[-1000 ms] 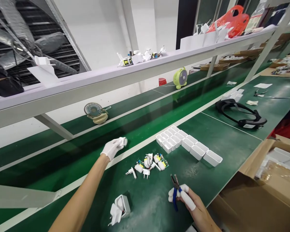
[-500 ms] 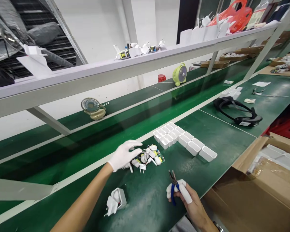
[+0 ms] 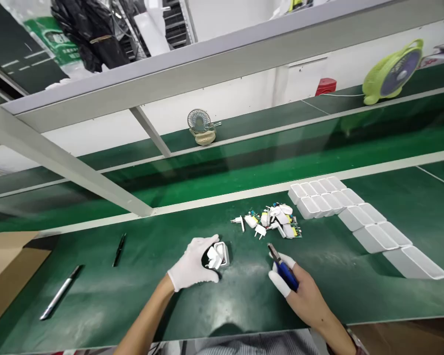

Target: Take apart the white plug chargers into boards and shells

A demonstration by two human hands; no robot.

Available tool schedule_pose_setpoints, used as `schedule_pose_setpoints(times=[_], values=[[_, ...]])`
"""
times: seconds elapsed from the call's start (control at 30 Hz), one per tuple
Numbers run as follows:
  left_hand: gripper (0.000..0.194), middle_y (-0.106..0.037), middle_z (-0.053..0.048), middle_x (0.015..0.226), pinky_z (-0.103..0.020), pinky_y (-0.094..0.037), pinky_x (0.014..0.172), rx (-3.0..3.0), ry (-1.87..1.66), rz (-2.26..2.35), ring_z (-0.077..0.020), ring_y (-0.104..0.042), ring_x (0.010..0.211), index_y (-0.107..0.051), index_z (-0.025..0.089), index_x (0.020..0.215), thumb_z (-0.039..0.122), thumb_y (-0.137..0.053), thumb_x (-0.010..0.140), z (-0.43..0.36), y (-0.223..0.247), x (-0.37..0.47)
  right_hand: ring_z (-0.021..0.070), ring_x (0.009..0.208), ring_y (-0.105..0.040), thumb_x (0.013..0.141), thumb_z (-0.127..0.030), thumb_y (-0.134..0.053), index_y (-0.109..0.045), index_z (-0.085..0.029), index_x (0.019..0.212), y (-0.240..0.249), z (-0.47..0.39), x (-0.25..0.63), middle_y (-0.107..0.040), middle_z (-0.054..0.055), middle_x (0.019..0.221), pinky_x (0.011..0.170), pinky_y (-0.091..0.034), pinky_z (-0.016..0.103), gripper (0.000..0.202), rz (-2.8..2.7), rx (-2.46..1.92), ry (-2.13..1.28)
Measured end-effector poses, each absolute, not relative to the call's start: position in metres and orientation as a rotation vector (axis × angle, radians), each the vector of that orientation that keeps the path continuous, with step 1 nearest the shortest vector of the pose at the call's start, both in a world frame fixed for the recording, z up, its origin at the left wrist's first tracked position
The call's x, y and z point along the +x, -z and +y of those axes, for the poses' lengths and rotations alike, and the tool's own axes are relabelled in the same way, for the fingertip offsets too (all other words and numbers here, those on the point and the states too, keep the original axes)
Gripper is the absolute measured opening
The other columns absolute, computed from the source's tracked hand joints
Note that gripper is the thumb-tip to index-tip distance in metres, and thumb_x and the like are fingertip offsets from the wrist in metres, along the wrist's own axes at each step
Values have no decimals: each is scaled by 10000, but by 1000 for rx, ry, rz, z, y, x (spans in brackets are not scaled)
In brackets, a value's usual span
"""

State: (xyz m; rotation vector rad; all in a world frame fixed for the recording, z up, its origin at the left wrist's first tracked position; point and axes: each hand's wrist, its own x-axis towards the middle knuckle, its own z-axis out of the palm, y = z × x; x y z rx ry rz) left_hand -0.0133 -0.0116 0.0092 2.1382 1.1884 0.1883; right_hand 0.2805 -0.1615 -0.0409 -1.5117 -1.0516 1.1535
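My left hand (image 3: 194, 264), in a white glove, curves with thumb and fingers apart around the left side of a small white box (image 3: 225, 254). White plug parts (image 3: 213, 257) stick out of that box. My right hand (image 3: 294, 278), with white finger covers, holds blue-handled pliers (image 3: 286, 273), their jaws pointing up and left. Beyond the hands lies a pile of white plug pieces and green circuit boards (image 3: 277, 217). Whether my left fingers touch the box is hard to tell.
Rows of white boxes (image 3: 358, 217) stand at the right. A black pen (image 3: 119, 250), a silver pen-like tool (image 3: 61, 292) and a cardboard box (image 3: 11, 266) are at the left. A slanted post (image 3: 66, 165) and two fans stand behind.
The view has swung left. My left hand has left the pile of plug pieces and come to the small white box. My right hand still holds the pliers.
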Motion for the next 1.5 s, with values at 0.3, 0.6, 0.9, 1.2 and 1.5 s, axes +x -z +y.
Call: schedule_pose_setpoints(times=[0.3, 0.6, 0.9, 1.2, 1.5], values=[[569, -655, -118, 1113, -381, -545, 848, 2202, -583, 1074, -244, -667, 946, -602, 196, 1233, 222, -749, 684, -43, 2, 53, 237, 974, -657, 746, -443, -812, -497, -218, 1325, 10, -140, 243, -667, 63, 1064, 932, -552, 423, 697, -1323, -1491, -1121], [122, -640, -15, 863, -259, -499, 621, 1966, -472, 1254, -150, -658, 715, -606, 226, 775, 261, -717, 735, -63, -37, 62, 233, 1057, -671, 847, -314, -726, -562, -204, 1161, 9, -140, 240, -685, 113, 1151, 942, -558, 378, 371, -1267, -1340, -965], [362, -672, -12, 941, -279, -481, 681, 1635, -485, 1052, -155, -627, 776, -530, 211, 902, 214, -783, 642, -67, -40, 48, 199, 999, -688, 824, -164, -737, -511, -258, 1048, 6, -143, 230, -688, 73, 1082, 881, -578, 341, 332, -1293, -1087, -876], [525, -588, 35, 874, -255, -462, 649, 1308, -182, 692, -115, -546, 728, -470, 216, 1036, 253, -821, 646, -65, -56, 34, 221, 976, -691, 919, -259, -663, -525, -236, 1143, -3, -148, 259, -679, 121, 1144, 820, -582, 348, 265, -1546, -972, -795], [641, -647, -30, 979, -334, -504, 743, 1902, -3, 1003, -227, -625, 838, -595, 222, 1090, 481, -849, 562, -81, -90, 43, 260, 856, -583, 900, -116, -539, -646, -157, 1158, -87, -139, 286, -681, 100, 943, 784, -445, 452, 283, -2288, -1148, 50]])
